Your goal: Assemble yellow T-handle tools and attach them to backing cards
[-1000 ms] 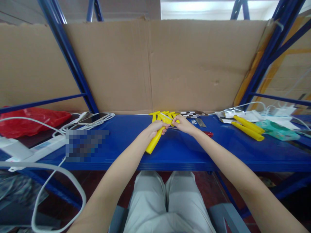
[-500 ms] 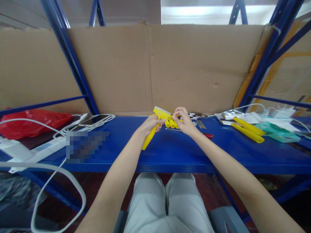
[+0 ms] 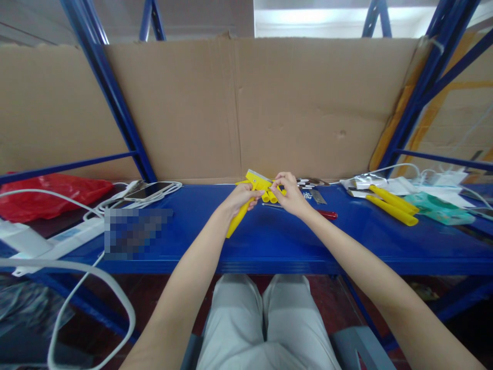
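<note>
A yellow scraper [image 3: 238,220] with a metal edge along its head is gripped in my left hand [image 3: 243,197], its handle slanting down toward me. The fingers of my right hand [image 3: 287,189] are pinched at the right end of the scraper head; whatever lies between them is too small to make out. Behind and below the head, several yellow handles [image 3: 271,197] lie on the blue table [image 3: 277,241]. A red-handled screwdriver [image 3: 328,215] rests just right of my right hand, beside small metal blades [image 3: 318,197].
Two yellow tubes [image 3: 393,208] and a green plastic packet [image 3: 442,208] lie at the right. On the left are a red bag [image 3: 54,192], a phone [image 3: 148,190], white cables and a power strip [image 3: 73,236]. A cardboard wall [image 3: 185,108] stands behind.
The scraper head has shifted slightly right and tilted more downward to the right. My right hand has moved a little, its fingers still at the head's right end.
</note>
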Demonstrator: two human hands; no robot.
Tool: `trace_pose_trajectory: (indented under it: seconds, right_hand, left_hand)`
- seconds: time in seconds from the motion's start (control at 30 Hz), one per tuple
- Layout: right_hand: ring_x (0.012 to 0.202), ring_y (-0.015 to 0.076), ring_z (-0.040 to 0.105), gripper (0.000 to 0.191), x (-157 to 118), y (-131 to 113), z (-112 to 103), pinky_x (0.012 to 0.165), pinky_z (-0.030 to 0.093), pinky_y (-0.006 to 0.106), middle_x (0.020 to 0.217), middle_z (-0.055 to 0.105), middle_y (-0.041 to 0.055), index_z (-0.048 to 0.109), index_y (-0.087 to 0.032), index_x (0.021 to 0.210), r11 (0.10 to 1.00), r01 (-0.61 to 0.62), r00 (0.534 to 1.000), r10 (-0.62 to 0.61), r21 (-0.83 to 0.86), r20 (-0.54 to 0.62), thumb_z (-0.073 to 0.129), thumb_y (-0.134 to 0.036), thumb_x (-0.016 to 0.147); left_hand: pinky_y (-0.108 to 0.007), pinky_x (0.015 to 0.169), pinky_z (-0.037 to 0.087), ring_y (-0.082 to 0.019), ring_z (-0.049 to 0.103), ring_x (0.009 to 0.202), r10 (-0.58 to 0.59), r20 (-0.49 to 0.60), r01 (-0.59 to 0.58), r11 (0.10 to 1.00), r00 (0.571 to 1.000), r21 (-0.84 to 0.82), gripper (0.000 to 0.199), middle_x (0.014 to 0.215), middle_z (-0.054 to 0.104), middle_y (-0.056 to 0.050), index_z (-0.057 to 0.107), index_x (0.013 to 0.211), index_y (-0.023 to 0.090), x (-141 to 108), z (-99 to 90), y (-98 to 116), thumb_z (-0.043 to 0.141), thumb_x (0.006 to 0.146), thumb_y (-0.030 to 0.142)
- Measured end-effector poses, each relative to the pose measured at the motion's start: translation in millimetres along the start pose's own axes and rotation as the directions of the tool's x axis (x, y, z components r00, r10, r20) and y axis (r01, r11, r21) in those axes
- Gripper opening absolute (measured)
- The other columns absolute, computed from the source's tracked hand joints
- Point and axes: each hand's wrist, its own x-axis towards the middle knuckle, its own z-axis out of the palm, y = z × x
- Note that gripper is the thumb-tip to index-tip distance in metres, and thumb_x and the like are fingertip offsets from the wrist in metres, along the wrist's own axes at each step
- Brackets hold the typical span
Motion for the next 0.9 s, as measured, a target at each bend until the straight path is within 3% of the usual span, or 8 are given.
trace_pose_trajectory:
  seconds: [0.47,0.7,0.9]
  right_hand:
    - [0.101,0.0242,0.051,0.01,0.1,2.9,4.9,0.094,0.038,0.046,0.098,0.055,0.0076,0.052,-0.022,0.072,0.998,-0.064,0.998,0.064,0.008,0.01,0.054,-0.021,0.082]
    - [0.097,0.0239,0.052,0.011,-1.5,4.3,9.3,0.091,0.041,0.044,0.094,0.055,0.0073,0.05,-0.023,0.071,0.993,-0.12,0.993,0.12,0.008,0.009,0.054,-0.02,0.081]
    - [0.094,0.0236,0.052,0.012,-2.7,8.1,12.7,0.089,0.042,0.042,0.089,0.055,0.0066,0.049,-0.023,0.07,0.993,-0.12,0.993,0.12,0.006,0.013,0.053,-0.02,0.08]
  left_hand:
    - [-0.018,0.033,0.025,-0.004,0.034,0.027,0.018,0.006,-0.019,0.998,1.0,0.067,0.033,0.035,0.043,0.005,0.046,0.053,0.015,1.6,3.1,-1.9,0.057,0.082,0.005]
    - [-0.018,0.033,0.025,-0.004,0.035,0.027,0.012,-0.074,-0.004,0.995,0.997,0.104,0.03,0.037,0.043,0.006,0.047,0.055,0.014,1.5,8.1,-2.4,0.056,0.08,0.001]
    - [-0.018,0.033,0.024,-0.004,0.034,0.027,-0.002,-0.074,0.013,0.989,0.997,0.148,0.033,0.035,0.042,0.006,0.046,0.052,0.015,4.1,8.1,-4.2,0.055,0.081,0.004]
